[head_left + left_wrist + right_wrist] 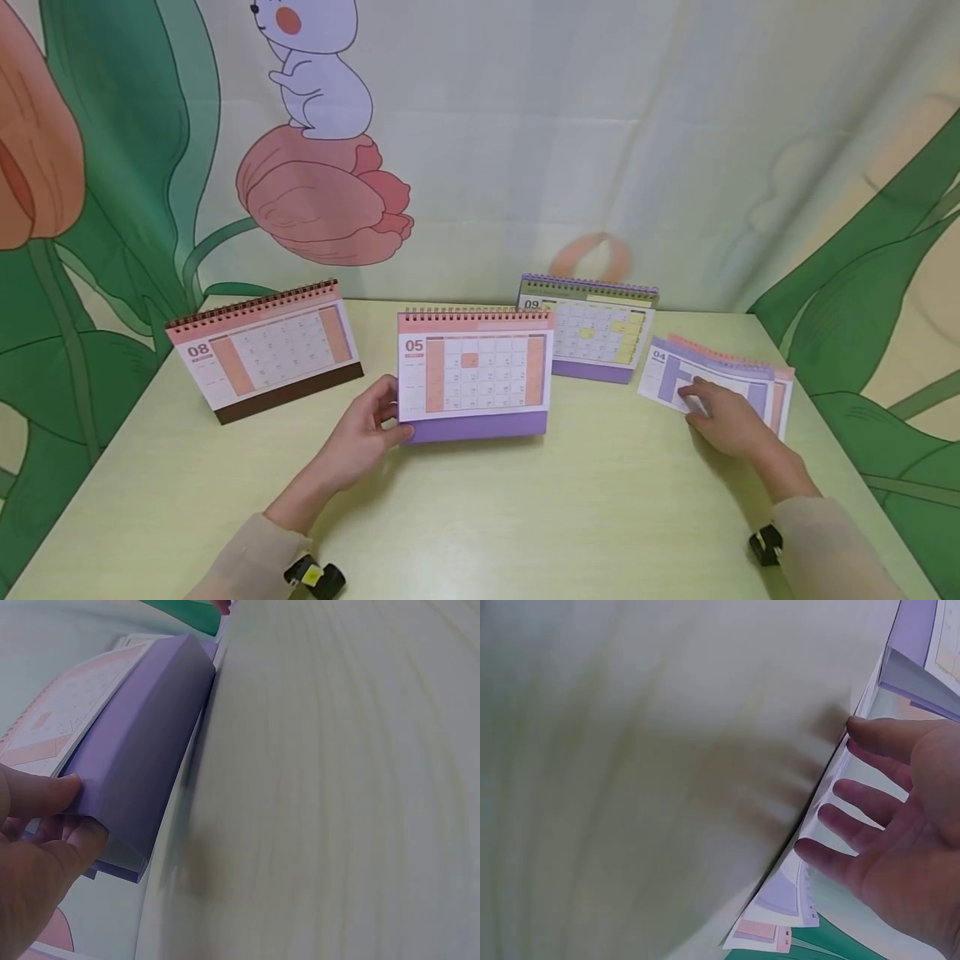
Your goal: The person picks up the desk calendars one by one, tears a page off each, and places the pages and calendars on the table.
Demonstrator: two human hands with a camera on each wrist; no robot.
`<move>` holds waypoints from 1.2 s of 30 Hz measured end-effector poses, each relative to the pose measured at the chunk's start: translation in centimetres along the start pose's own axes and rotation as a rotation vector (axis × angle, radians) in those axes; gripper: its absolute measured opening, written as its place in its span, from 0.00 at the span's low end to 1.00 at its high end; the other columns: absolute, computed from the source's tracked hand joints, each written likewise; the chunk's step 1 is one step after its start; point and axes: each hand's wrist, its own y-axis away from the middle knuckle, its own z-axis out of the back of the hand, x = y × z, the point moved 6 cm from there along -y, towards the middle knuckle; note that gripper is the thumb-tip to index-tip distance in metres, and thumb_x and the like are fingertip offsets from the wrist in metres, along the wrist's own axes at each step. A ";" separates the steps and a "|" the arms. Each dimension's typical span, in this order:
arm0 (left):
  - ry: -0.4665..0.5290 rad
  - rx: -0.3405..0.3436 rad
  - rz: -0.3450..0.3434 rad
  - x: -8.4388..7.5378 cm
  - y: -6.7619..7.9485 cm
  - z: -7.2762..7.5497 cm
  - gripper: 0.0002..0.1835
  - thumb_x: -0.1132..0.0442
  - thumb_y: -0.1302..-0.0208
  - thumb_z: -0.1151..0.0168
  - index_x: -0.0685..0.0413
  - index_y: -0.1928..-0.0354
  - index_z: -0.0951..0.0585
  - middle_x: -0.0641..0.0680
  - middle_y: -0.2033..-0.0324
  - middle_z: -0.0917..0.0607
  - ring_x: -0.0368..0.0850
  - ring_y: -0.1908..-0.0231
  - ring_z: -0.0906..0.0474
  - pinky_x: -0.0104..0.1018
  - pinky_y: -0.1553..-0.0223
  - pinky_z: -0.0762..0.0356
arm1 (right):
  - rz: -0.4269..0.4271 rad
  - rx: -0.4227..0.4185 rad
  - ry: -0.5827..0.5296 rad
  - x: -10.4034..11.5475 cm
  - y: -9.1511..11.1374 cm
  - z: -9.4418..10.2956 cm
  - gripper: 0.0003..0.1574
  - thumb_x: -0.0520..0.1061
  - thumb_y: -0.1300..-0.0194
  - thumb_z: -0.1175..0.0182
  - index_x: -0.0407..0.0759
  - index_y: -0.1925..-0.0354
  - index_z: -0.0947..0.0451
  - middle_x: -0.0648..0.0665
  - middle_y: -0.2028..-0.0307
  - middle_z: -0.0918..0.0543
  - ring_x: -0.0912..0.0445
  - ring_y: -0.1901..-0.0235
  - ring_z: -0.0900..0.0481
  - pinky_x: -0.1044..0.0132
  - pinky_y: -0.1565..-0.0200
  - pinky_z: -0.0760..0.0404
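Calendar 05 (pixel 475 375), pages (pixel 723 372) apparently 04

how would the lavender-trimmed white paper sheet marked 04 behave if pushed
The lavender-trimmed white paper sheet would probably bend easily, its edge looking thin. It may slide over the pink-trimmed sheet beneath: they lie offset, with no coil visible.

Pale table (pixel 480 517) with calendar 08 (pixel 273 354), calendar 09 (pixel 600 333), calendar sheets (pixel 752 385)
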 end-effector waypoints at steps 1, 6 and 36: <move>-0.002 -0.001 -0.004 0.0 0.0 0.0 0.23 0.86 0.38 0.43 0.65 0.42 0.28 0.62 0.43 0.21 0.57 0.45 0.22 0.34 0.47 0.20 | 0.003 -0.002 0.002 0.1 0.0 0.1 0.23 0.36 0.32 0.39 0.27 0.41 0.23 0.18 0.35 0.32 0.24 0.37 0.33 0.31 0.36 0.36; -0.008 -0.020 -0.002 0.1 -0.1 0.7 0.23 0.86 0.37 0.43 0.66 0.42 0.29 0.63 0.42 0.22 0.58 0.43 0.23 0.34 0.47 0.20 | -0.001 -0.018 -0.019 0.9 0.2 0.6 0.24 0.37 0.30 0.40 0.26 0.39 0.24 0.19 0.33 0.34 0.24 0.35 0.36 0.31 0.35 0.38; -0.164 -0.197 0.056 1.5 -3.4 5.0 0.24 0.84 0.38 0.42 0.69 0.39 0.29 0.66 0.46 0.22 0.57 0.49 0.22 0.31 0.54 0.20 | 0.227 0.015 -0.168 11.2 1.7 0.5 0.18 0.39 0.28 0.38 0.36 0.42 0.19 0.25 0.31 0.32 0.29 0.33 0.34 0.32 0.36 0.35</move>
